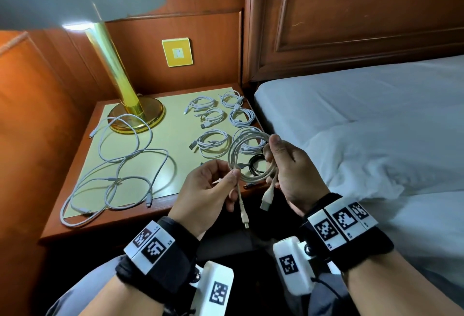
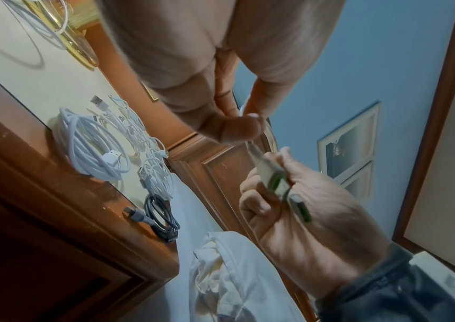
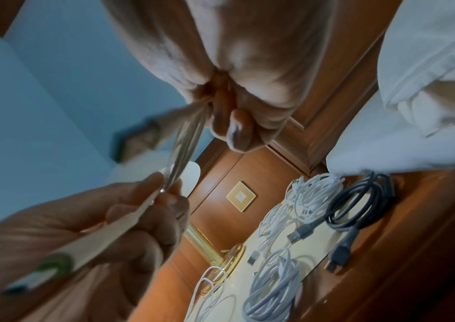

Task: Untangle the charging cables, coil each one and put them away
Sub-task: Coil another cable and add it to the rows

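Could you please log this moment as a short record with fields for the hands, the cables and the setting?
left hand: pinches the free end of the cream cable
right hand: grips the cream cable's loops
coiled white cables: laid on the nightstand's right side
black cable: coiled, near the front right edge
loose white cables: uncoiled, on the left side
lamp: back left of the nightstand
bed: right of the nightstand

The right hand (image 3: pixel 237 72) fills the top of the right wrist view, pinching the strands of a beige cable (image 3: pixel 185 139). Lower left, the left hand (image 3: pixel 88 235) grips the same cable, one plug end trailing across its palm. On the nightstand (image 3: pixel 413 250), white coils (image 3: pixel 314 187) lie beside a dark coiled cable (image 3: pixel 358 202).
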`<state>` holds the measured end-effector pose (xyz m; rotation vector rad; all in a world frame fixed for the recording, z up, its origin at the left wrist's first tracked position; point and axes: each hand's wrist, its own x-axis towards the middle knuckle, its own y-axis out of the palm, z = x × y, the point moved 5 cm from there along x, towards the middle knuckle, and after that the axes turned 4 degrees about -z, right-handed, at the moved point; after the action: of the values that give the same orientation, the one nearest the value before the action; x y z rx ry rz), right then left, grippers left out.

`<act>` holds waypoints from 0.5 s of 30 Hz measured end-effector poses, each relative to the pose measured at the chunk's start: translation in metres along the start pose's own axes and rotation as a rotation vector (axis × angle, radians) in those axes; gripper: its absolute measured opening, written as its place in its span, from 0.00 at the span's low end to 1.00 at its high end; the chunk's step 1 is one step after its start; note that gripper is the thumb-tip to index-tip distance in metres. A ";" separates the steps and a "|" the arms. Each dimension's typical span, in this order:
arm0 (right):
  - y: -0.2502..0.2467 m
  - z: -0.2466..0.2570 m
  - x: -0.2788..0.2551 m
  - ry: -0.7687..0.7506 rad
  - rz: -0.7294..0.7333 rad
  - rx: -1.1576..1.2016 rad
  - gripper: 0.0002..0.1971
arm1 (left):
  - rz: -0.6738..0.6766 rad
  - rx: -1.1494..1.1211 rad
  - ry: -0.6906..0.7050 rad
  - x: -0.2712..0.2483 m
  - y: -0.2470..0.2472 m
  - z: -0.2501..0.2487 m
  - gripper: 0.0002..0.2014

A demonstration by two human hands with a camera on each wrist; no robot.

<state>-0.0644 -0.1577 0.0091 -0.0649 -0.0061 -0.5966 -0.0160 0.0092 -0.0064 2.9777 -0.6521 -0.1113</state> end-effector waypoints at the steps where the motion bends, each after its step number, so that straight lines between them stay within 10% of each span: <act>1: -0.001 0.001 0.000 -0.026 0.010 -0.022 0.22 | -0.009 -0.015 0.003 0.000 -0.001 -0.001 0.11; 15: 0.000 0.000 -0.001 0.088 0.186 0.142 0.19 | 0.039 -0.109 0.038 0.004 -0.009 -0.010 0.10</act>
<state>-0.0654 -0.1567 0.0095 0.0977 0.0422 -0.4111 -0.0075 0.0166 0.0020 2.8540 -0.6767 -0.0839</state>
